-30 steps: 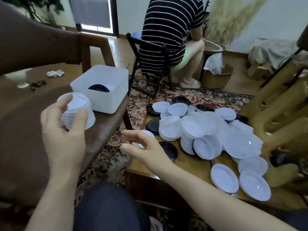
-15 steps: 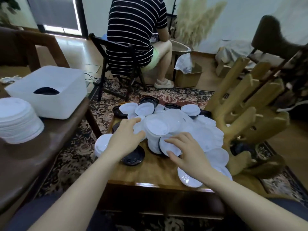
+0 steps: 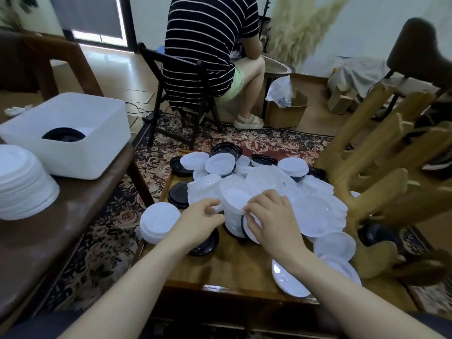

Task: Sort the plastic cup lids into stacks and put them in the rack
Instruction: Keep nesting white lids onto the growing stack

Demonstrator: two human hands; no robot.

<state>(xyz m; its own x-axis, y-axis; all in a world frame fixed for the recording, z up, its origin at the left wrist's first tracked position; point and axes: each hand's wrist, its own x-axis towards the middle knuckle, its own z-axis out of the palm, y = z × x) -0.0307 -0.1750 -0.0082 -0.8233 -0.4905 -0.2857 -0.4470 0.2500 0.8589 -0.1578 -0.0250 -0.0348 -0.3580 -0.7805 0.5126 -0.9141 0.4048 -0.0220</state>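
A heap of white plastic lids (image 3: 315,209) and a few black lids (image 3: 178,195) covers the low wooden table (image 3: 227,267). At the heap's near edge stands a short stack of white lids (image 3: 234,199). My left hand (image 3: 198,225) curls its fingers and thumb against the stack's left side. My right hand (image 3: 272,217) pinches a white lid (image 3: 252,232) leaning on the stack's right side. The wooden rack (image 3: 374,152) rises at the right of the table. A sorted stack of white lids (image 3: 23,183) sits on the dark side table (image 3: 80,216) at left.
A white bin (image 3: 80,152) with black lids (image 3: 64,136) inside stands on the side table. Another small white stack (image 3: 159,222) sits at the low table's left corner. A person in a striped shirt (image 3: 208,45) sits on a chair beyond, back turned. A patterned rug lies underneath.
My left hand has let go of the white stack, which now sits on the side table. Both hands have moved to the heap and closed around the short stack at its near edge.
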